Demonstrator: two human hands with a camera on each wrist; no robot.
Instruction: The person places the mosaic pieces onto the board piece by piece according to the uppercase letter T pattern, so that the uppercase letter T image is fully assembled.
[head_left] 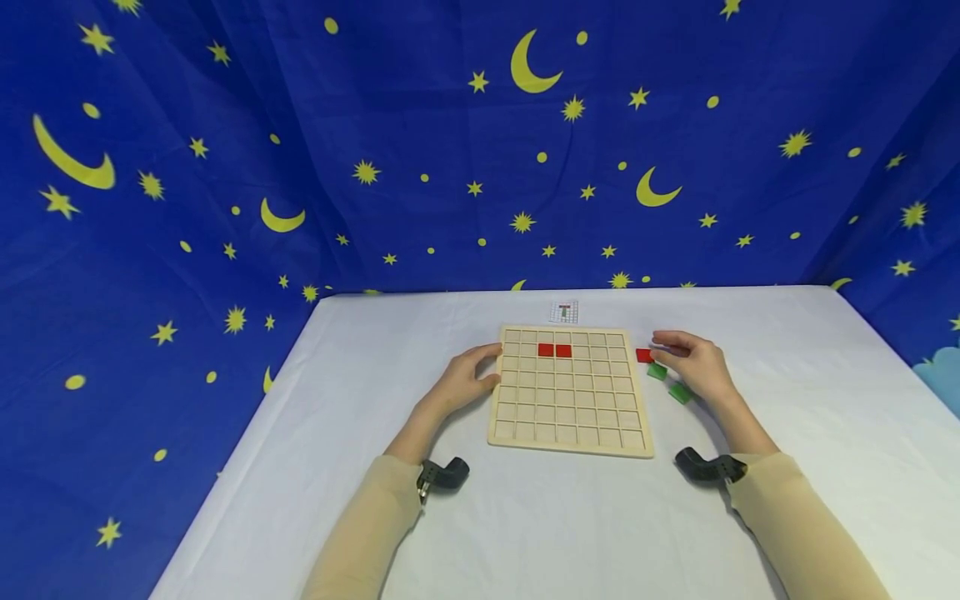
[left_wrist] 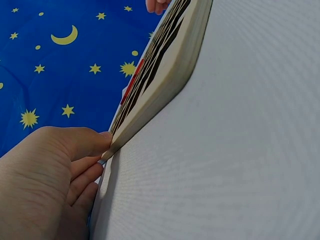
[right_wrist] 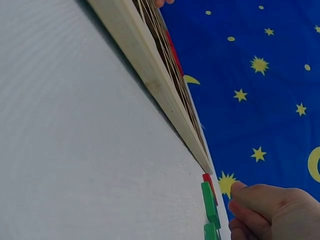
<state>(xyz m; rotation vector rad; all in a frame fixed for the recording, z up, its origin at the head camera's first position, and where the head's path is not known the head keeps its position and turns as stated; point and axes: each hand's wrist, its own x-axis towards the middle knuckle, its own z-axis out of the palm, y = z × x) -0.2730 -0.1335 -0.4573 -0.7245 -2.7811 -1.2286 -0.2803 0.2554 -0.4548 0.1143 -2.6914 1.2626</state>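
A square wooden grid board [head_left: 566, 410] lies on the table with two red tiles [head_left: 555, 351] side by side in its second row from the back. My left hand [head_left: 461, 381] rests at the board's left side, forefinger and thumb spread apart and touching the rim. Just off the board's right side lies a loose red tile [head_left: 644, 356], with two green tiles [head_left: 657, 372] nearer to me. Over these hovers my right hand [head_left: 697, 367], thumb and forefinger apart, fingertips beside the red tile. The right wrist view shows the thumb close to the red tile [right_wrist: 212, 189].
Behind the board lies a small printed card [head_left: 564, 312] showing a grid with red and green squares. A white cloth [head_left: 570, 525] covers the table. Blue fabric [head_left: 450, 125] with yellow moons and stars stands behind and at both sides. Each wrist carries a black mount [head_left: 705, 467].
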